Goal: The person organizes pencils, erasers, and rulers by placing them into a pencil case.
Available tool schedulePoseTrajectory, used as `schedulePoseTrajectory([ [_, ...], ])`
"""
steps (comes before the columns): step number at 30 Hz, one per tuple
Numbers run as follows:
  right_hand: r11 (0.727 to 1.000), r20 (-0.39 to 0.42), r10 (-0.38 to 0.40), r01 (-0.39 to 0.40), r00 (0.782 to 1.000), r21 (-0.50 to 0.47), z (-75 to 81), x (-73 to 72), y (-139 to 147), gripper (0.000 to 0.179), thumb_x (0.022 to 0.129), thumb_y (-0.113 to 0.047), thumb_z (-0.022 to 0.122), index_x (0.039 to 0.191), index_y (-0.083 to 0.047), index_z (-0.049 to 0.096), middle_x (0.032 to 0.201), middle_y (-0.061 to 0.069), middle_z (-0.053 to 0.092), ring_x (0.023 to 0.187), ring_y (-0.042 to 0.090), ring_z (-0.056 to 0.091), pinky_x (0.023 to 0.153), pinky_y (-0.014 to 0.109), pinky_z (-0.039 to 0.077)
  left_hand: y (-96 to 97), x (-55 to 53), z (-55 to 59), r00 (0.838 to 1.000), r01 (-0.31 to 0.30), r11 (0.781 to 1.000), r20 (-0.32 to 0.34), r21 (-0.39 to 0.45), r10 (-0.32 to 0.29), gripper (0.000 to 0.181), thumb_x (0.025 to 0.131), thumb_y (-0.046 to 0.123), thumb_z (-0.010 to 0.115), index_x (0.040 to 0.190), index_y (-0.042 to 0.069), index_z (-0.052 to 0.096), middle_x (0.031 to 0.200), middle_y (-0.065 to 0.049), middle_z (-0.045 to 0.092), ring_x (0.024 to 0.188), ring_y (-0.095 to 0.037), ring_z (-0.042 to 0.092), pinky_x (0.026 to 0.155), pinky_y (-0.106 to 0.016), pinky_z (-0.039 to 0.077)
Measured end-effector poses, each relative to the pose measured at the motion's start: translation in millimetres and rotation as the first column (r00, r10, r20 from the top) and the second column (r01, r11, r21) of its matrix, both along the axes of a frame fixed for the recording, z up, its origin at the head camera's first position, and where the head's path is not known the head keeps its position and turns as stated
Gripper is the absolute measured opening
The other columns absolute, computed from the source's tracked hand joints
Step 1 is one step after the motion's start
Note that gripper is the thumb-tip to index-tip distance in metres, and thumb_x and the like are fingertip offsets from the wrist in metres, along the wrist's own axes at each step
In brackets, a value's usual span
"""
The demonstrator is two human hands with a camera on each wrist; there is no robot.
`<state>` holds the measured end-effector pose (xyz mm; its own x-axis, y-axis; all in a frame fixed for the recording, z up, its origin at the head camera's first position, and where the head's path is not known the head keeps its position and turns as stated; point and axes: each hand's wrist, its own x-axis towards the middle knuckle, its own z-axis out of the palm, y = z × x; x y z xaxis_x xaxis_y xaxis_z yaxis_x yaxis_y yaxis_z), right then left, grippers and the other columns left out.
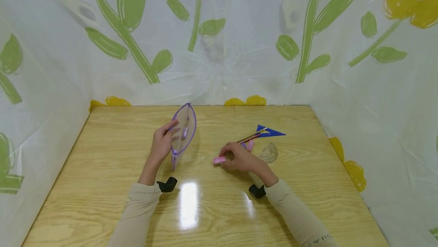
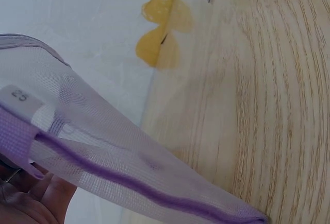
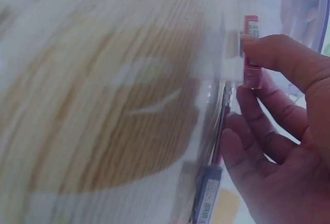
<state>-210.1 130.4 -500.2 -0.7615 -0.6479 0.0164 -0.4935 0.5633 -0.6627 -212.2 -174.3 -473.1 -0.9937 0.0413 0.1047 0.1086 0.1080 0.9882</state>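
My left hand (image 1: pixel 160 143) holds a mesh zipper pouch (image 2: pixel 111 126) with purple edging by its left side. The pouch's mouth gapes toward the right, and a small light-purple block (image 1: pixel 185 132) shows within it. Lower right of the pouch, my right hand (image 1: pixel 241 158) pinches a small pink block (image 1: pixel 217 160) between thumb and fingers, close over the table. In the right wrist view this pink block (image 3: pixel 252 74) has a white printed label. Just beyond the right hand lie pencils (image 1: pixel 251 136) and another pink block (image 1: pixel 250 145).
A blue set square (image 1: pixel 273 132) lies past the pencils, touching their far ends in the head view. The clear protractor (image 1: pixel 270 153) is right of my right hand. Patterned sheeting (image 1: pixel 222 68) walls the wooden table (image 1: pixel 102 155) at the back and sides.
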Motion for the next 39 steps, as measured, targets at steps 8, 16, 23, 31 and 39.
schedulePoseTrajectory([
  [8,0.994,0.024,-0.022,0.024,0.999,-0.102,-2.3,0.8,0,0.022,0.088,-0.011,0.078,0.109,-0.010,0.070,0.106,0.002,0.068,0.095,0.014,0.058,0.083,0.027,0.053,-1.1,1.4,0.3,1.000,-0.011,1.000,0.004,-0.007,0.011,0.045,0.108,0.003,0.031,0.151,-0.007,0.039,0.156,-0.026,0.041,0.136,-0.041,0.051,0.106,-0.038,0.054],
  [16,0.977,0.069,-0.047,0.061,0.996,-0.202,-4.2,-2.2,-1,0.023,0.090,-0.009,0.076,0.112,-0.008,0.068,0.108,0.005,0.067,0.095,0.018,0.060,0.081,0.027,0.056,-1.4,3.6,1.4,1.000,-0.009,1.000,0.010,0.012,0.009,0.044,0.109,0.004,0.033,0.151,-0.007,0.040,0.155,-0.025,0.042,0.136,-0.042,0.051,0.108,-0.044,0.052],
  [23,0.967,0.080,-0.061,0.079,0.995,-0.243,7.6,-9.4,-6,0.024,0.092,-0.007,0.074,0.115,-0.006,0.067,0.107,0.009,0.066,0.096,0.021,0.063,0.083,0.034,0.061,-1.7,4.5,1.3,1.000,0.004,1.000,0.012,0.010,-0.005,0.045,0.108,0.003,0.033,0.151,-0.008,0.040,0.154,-0.027,0.043,0.136,-0.043,0.050,0.109,-0.046,0.052],
  [31,0.962,0.034,-0.098,0.104,0.995,-0.252,27.5,-31.8,-19,0.022,0.095,-0.011,0.071,0.116,-0.007,0.067,0.111,0.008,0.067,0.098,0.020,0.061,0.089,0.036,0.059,0.8,3.3,0.2,1.000,0.018,1.000,0.006,0.012,-0.018,0.045,0.108,0.003,0.031,0.150,-0.009,0.039,0.154,-0.028,0.043,0.136,-0.044,0.050,0.109,-0.049,0.051],
  [39,0.951,0.019,-0.088,0.090,0.996,-0.297,47.4,-55.8,-41,0.023,0.095,-0.012,0.071,0.116,-0.004,0.067,0.112,0.009,0.068,0.097,0.022,0.062,0.089,0.038,0.060,5.3,6.2,0.2,1.000,0.023,1.000,0.008,0.013,-0.024,0.046,0.107,0.002,0.030,0.150,-0.011,0.039,0.153,-0.029,0.043,0.136,-0.044,0.050,0.109,-0.048,0.051],
])
